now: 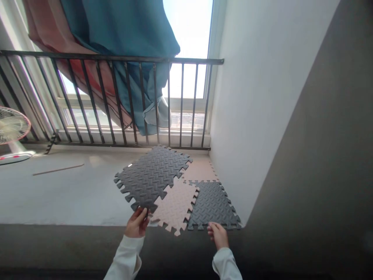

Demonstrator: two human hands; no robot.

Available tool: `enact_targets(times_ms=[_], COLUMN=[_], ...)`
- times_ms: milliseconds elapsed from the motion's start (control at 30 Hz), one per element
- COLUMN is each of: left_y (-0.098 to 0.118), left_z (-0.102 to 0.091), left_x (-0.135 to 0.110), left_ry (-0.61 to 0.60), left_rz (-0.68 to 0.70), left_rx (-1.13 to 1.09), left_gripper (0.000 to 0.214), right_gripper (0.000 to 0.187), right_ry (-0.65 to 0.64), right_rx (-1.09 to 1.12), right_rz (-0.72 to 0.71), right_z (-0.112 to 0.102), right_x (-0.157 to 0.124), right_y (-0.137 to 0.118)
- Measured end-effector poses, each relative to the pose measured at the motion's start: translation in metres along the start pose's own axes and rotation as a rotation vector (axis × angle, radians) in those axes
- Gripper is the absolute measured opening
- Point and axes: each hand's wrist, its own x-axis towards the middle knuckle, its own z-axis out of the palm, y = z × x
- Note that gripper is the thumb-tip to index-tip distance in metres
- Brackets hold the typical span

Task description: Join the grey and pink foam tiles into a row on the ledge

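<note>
My left hand (138,223) pinches the near corner of a dark grey foam mat tile (154,171), which has a ridged surface and toothed edges. This tile is tilted and partly covers a pale pink foam tile (176,202). The pink tile sits askew and its near corner sticks out past the ledge's front edge. I cannot tell whether my left fingers touch it too. To its right, another dark grey tile (212,204) lies flat against the wall, with a second pink tile (201,170) behind it. My right hand (218,234), fingers curled together, is at that dark tile's front edge, with nothing visible in it.
The white ledge (72,198) drops off at its front edge. A thin stick (58,170) lies on its left part, near a fan (13,132). Black railing (131,59) runs along the back before a window and curtain (122,27). A white wall (247,97) bounds the right.
</note>
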Motion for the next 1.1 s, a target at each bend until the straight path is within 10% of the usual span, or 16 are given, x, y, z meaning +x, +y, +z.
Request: enact_targets(times_ms=[167, 300, 400, 700, 1100], left_y=[-0.085, -0.127, -0.144, -0.123, -0.112], left_z=[0.049, 0.039, 0.021, 0.005, 0.031], left_x=[-0.013, -0.012, -0.017, -0.028, -0.032], left_ry=[-0.087, 0.005, 0.053, -0.154, -0.300], left_rz=[-0.219, -0.475, -0.301, 0.345, 0.385], left_rx=[-0.101, 0.127, 0.253, 1.256, 1.448], left_gripper=[0.014, 0.025, 0.015, 0.009, 0.019], right_gripper=[0.011, 0.006, 0.005, 0.002, 0.003], right_ry=[0.059, 0.089, 0.082, 0.045, 0.066], right_rx=[0.417, 0.490, 0.503, 0.493, 0.487], right_rz=[0.268, 0.326, 0.345, 0.375, 0.373], right_z=[-0.029, -0.027, -0.021, -0.003, -0.005], right_x=[0.002, -0.001, -0.003, -0.007, -0.010], right_y=[-0.003, 0.008, 0.017, 0.020, 0.016])
